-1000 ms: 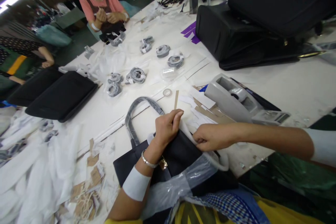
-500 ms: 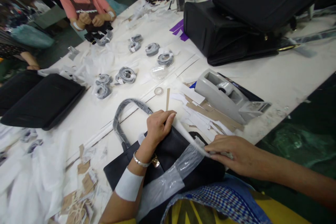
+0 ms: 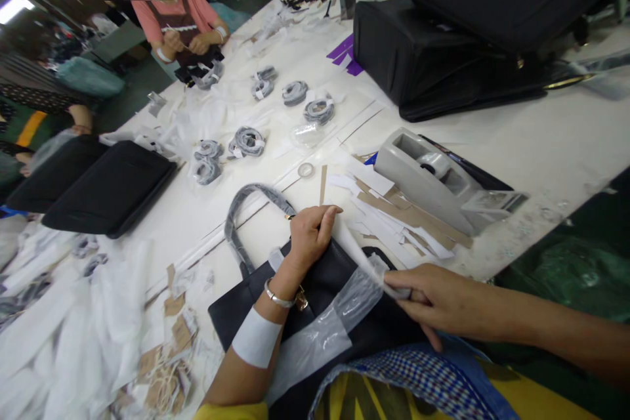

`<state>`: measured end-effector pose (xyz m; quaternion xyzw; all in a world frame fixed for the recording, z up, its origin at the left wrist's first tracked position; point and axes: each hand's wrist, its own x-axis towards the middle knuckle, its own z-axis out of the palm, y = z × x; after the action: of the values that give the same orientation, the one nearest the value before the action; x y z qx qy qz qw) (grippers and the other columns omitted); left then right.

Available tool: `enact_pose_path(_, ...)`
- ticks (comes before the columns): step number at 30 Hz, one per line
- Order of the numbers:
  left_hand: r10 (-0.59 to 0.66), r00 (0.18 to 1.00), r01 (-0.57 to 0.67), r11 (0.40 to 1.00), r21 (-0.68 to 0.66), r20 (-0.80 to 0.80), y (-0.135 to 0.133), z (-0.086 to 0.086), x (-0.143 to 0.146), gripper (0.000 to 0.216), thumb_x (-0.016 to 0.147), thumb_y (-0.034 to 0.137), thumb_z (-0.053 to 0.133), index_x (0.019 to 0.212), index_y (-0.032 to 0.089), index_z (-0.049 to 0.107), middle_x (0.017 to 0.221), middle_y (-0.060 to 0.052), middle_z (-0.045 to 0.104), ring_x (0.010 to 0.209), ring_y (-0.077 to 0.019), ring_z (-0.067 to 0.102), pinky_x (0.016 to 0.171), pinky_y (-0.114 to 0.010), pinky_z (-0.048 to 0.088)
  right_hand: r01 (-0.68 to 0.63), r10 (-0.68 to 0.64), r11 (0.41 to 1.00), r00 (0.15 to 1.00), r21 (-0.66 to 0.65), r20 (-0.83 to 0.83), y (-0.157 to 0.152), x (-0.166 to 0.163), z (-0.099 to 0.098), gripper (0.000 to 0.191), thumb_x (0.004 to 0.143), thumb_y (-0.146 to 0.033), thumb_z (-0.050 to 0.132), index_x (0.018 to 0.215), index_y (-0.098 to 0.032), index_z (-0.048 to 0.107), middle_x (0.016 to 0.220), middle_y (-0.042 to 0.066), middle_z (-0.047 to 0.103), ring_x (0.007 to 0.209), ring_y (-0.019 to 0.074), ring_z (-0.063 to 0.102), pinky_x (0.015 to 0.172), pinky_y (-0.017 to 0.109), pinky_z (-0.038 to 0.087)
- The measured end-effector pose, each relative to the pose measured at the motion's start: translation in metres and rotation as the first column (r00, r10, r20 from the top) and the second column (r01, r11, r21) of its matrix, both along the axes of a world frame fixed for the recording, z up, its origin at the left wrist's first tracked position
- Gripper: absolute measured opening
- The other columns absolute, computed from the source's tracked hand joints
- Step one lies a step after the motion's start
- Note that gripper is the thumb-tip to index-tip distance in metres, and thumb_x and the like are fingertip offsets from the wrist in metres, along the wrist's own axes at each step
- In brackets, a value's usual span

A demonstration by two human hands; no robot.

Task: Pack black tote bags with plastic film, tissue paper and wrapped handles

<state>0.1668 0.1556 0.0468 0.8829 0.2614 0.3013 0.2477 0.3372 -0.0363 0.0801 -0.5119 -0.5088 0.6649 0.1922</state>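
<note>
In front of me lies a black handbag (image 3: 325, 269) with a gold-coloured clasp. Its far handle (image 3: 236, 216) is wrapped in clear plastic and arches over the table. My left hand (image 3: 312, 233) is closed at the bag's upper edge, gripping one end of a white wrapping strip (image 3: 355, 251). The strip runs taut to my right hand (image 3: 423, 295), whose fingers pinch its other end. Whether a second handle lies inside the strip is hidden. A clear plastic sleeve (image 3: 339, 321) lies across the bag's front, below the strip.
Right of the bag stand a grey tape dispenser (image 3: 428, 177) and paper strips (image 3: 398, 210). Black bags (image 3: 413, 59) are stacked beyond. Wrapped coiled straps (image 3: 247, 142) dot the table. White wrap (image 3: 73, 328) and tags (image 3: 167, 380) lie left. A co-worker (image 3: 182, 20) sits across.
My right hand has shifted its grip slightly on the white strip, and a finger now points downward. My left hand keeps its place on the bag. The view has swung a little left.
</note>
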Motion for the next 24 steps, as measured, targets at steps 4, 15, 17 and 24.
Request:
enact_pose_path(4,0.023,1.0,-0.023,1.0,-0.01,-0.008,0.002,-0.002,0.0,0.041,0.102,0.036,0.04,0.094,0.018,0.075,0.076,-0.003,0.073,0.072,-0.0146,0.068,0.069,-0.025,0.048,0.08,-0.08,0.995,0.997,-0.068,0.0,0.004,-0.008,-0.005,0.019,0.094,-0.035,0.042,0.091,-0.021,0.055,0.047,-0.007,0.049,0.04,0.0129,0.053,0.04,0.019,0.029)
enact_pose_path(15,0.019,0.996,-0.017,1.0,0.015,-0.09,0.005,0.006,-0.008,0.042,0.102,0.04,0.04,0.09,0.019,0.075,0.076,-0.004,0.074,0.07,-0.0145,0.067,0.067,-0.025,0.048,-0.339,0.166,0.891,0.862,0.301,0.479,0.031,0.015,0.004,0.015,0.078,-0.013,0.052,0.077,-0.023,0.064,0.074,0.004,0.07,0.07,0.0209,0.062,0.061,0.029,0.033)
enact_pose_path(17,0.002,0.994,0.001,1.0,0.029,-0.109,0.007,0.006,-0.008,0.044,0.101,0.041,0.041,0.083,0.019,0.074,0.071,-0.004,0.072,0.067,-0.0146,0.066,0.066,-0.025,0.047,-0.413,0.22,0.856,0.836,0.312,0.503,0.034,0.021,0.006,0.021,0.075,-0.009,0.052,0.08,-0.024,0.066,0.08,0.004,0.072,0.074,0.0218,0.064,0.062,0.03,0.035)
enact_pose_path(24,-0.242,0.963,0.252,0.964,0.08,-0.117,0.01,0.014,-0.008,0.032,0.1,0.035,0.043,0.103,0.02,0.071,0.097,-0.008,0.072,0.093,-0.0192,0.065,0.09,-0.034,0.048,-0.335,0.074,0.779,0.889,0.531,0.452,0.008,0.024,-0.014,0.043,0.086,-0.007,0.044,0.115,-0.029,0.067,0.114,0.002,0.072,0.089,0.0173,0.069,0.073,0.026,0.048)
